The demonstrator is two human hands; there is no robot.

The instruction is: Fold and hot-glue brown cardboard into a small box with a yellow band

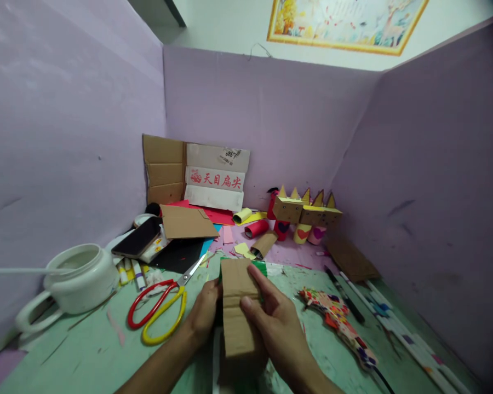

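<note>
A folded brown cardboard piece (239,323) with creases across it is held upright-lengthwise at the bottom centre. My left hand (207,312) grips its left edge, with the fingertips hidden behind it. My right hand (273,314) holds it from the right, thumb on the front face and index finger along the upper right edge. Something green (261,267) shows just behind the cardboard. Scissors (164,309) with one red and one yellow handle lie left of my left hand. To the right of my right hand lies a glue gun (340,323) with a patterned cover.
A white pot (80,279) stands at the left beside a phone (137,238). Cardboard sheets (189,221), paper tubes (257,228) and scraps lie behind the hands. Spiky-topped cardboard figures (306,213) stand at the back right. A black pen-like tool (345,295) and long strips lie right.
</note>
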